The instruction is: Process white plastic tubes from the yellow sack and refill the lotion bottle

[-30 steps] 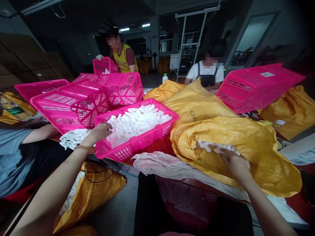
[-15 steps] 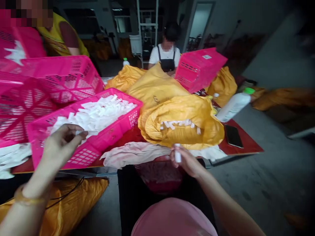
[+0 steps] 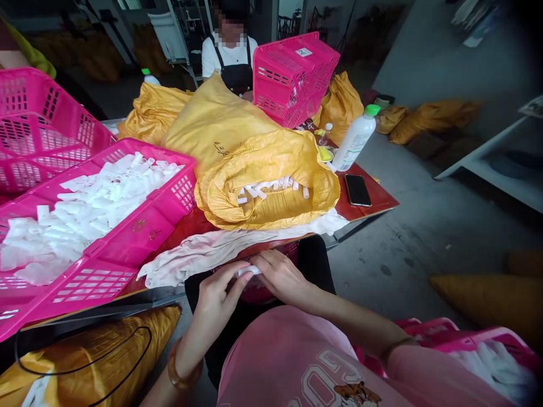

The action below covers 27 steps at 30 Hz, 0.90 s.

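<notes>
In front of my lap, just below the table edge, my two hands meet around a small white plastic piece [image 3: 249, 271]. My left hand [image 3: 218, 297] pinches its left end between thumb and fingers. Curled over the right end is my right hand [image 3: 284, 274], its fingers partly hiding the piece. Whether one part or two lie between them, I cannot tell. To the left, a pink crate [image 3: 146, 226] holds many loose white pieces [image 3: 106, 198]. Beyond my hands a yellow sack [image 3: 271, 152] lies with its mouth open towards me, small white tubes [image 3: 280, 183] inside.
A crumpled pale cloth [image 3: 203, 251] lies along the table edge. On the right of the red tabletop [image 3: 377, 195] are a phone [image 3: 357, 190] and a green-capped bottle [image 3: 356, 138]. Another pink crate [image 3: 292, 79] leans in front of a co-worker [image 3: 231, 56]. Filled yellow sacks [image 3: 123, 362] lie below.
My left hand has come from over the crate, carrying a flat white piece, to my right hand, which held a white tube. The hands now touch. My view has turned right and down.
</notes>
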{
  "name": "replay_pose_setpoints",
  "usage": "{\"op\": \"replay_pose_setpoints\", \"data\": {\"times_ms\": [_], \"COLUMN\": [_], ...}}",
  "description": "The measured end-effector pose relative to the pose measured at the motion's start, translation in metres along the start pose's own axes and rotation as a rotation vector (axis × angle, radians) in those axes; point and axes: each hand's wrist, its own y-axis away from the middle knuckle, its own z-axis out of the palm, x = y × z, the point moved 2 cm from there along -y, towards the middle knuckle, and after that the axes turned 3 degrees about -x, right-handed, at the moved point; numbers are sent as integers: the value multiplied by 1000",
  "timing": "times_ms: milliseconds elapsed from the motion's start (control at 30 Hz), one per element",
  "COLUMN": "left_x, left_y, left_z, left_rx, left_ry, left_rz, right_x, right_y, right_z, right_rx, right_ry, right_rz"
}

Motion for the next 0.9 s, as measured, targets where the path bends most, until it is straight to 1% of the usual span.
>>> {"op": "replay_pose_setpoints", "data": {"times_ms": [33,67,133,167,233,300,333,367,400,467,500,533,567,633,700,733,767,800,900], "left_x": [-1,-2,-7,-10,-13,-13,-12,-10,-7,-4,-3,-2,-2,-5,-8,-10,-12,-14,-18], "left_y": [0,0,0,0,0,-1,-1,-1,-1,1,2,3,4,6,7,7,8,8,9], "left_z": [3,4,3,0,-8,-13,-14,-14,-13,-9,-6,-3,-1,2,4,4,4,5,8], "left_rx": [-1,11,61,82,76,-9,-61,-91,-95,-56,-29,-10,-6,-29,-52,-56,-55,-54,-71], "left_ry": [7,20,97,150,219,199,173,152,136,115,111,118,142,223,287,295,290,279,268], "left_rz": [-39,-84,-159,-171,-137,-66,-37,-22,-24,-67,-94,-111,-113,-76,-21,-8,-10,-25,-120], "right_x": [0,0,-1,-1,-4,-6,-7,-8,-8,-8,-7,-7,-6,-5,-4,-3,-3,-2,-2], "right_y": [0,0,-3,-4,-6,-7,-7,-8,-8,-8,-9,-9,-9,-9,-9,-8,-8,-7,-7], "right_z": [2,4,3,2,-3,-5,-5,-4,-2,-1,-1,-1,-2,-3,-4,-3,-2,-1,3], "right_rx": [11,-1,-70,-118,-231,-328,-343,-320,-262,-107,-54,-38,-58,-175,-325,-368,-377,-349,-174], "right_ry": [4,-50,-280,-412,-625,-718,-699,-627,-511,-240,-147,-122,-174,-424,-663,-719,-718,-665,-365], "right_rz": [1,5,8,6,3,0,-1,7,27,86,104,97,66,-6,-6,13,29,41,94]}}
